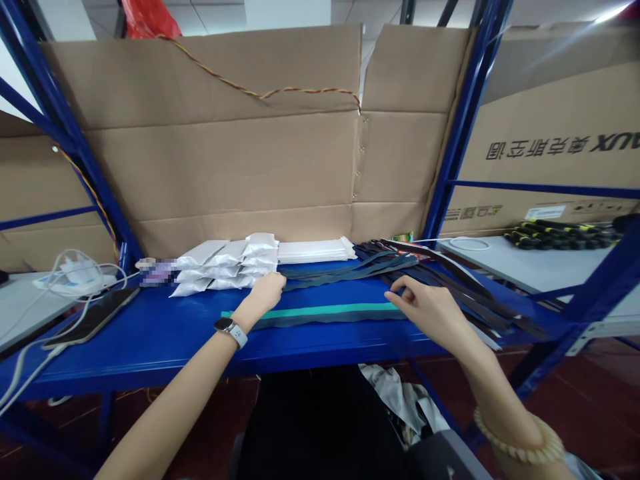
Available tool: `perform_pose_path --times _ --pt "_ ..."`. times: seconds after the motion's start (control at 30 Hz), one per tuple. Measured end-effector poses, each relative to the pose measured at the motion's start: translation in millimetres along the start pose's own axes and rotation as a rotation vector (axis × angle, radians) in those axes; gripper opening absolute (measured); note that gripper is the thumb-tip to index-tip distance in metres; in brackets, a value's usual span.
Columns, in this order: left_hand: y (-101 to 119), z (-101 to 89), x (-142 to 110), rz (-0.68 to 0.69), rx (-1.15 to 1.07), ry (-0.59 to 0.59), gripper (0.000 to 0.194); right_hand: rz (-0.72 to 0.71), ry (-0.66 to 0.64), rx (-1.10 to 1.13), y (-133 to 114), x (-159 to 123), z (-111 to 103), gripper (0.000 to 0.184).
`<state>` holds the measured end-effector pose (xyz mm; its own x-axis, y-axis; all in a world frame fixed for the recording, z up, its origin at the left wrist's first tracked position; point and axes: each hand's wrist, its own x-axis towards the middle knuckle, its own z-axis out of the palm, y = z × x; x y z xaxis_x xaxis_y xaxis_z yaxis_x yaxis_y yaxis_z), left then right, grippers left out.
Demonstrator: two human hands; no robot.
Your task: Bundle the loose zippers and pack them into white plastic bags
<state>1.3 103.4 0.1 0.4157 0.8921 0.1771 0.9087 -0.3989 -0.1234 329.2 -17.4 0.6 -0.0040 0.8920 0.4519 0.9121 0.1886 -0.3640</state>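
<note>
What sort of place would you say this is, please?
It looks like a warehouse or packing area: blue steel shelving backed by cardboard cartons, with stacked white packets on the shelf.

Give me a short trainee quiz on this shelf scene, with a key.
1. Which arm wears the smartwatch? A left, B right.
2. True or false: the smartphone lies on the blue shelf, to the left of the white packets.
3. Fill the gap: the right hand, beside the dark strips, wears a ____ bracelet.

Key: 1 A; 2 true; 3 beaded.
</note>
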Motion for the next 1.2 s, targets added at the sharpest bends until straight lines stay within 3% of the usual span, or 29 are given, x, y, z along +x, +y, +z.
perform_pose_path --times 0.17,0.33,0.5,0.67,0.83,1.03,1.2 --pt "-0.4 -4.7 -9.3 0.037 -0.07 0.014 0.015 -0.016 -0.013 -0.007 -3.2 -0.5 1.8 0.023" --pt "14.4 -24.4 -28.2 0.059 -0.133 0.11 0.018 -0.036 -0.03 0.037 -17.2 -3.0 5.2 0.021" --pt "42.2 -40.4 -62.2 0.093 -0.517 0.284 0.011 -0.155 -0.112 0.307 -58.0 -14.2 15.7 0.018" --pt "73.9 -37.2 -105.8 0.058 -0.792 0.318 0.007 -0.243 -0.272 0.638 -98.7 -30.5 32.0 0.02" --pt "86.6 -34.0 -130.4 0.029 -0.829 0.348 0.003 -0.246 -0.347 0.761 -113.1 -38.6 42.7 0.016" --pt "96.4 -33.9 -135.0 0.019 -0.889 0.407 0.009 -0.219 -0.392 0.868 -115.2 -40.5 51.1 0.016" --pt "105.0 -29.1 -137.0 0.074 -0.822 0.531 0.013 -0.236 -0.264 0.734 -118.6 -43.0 49.4 0.015"
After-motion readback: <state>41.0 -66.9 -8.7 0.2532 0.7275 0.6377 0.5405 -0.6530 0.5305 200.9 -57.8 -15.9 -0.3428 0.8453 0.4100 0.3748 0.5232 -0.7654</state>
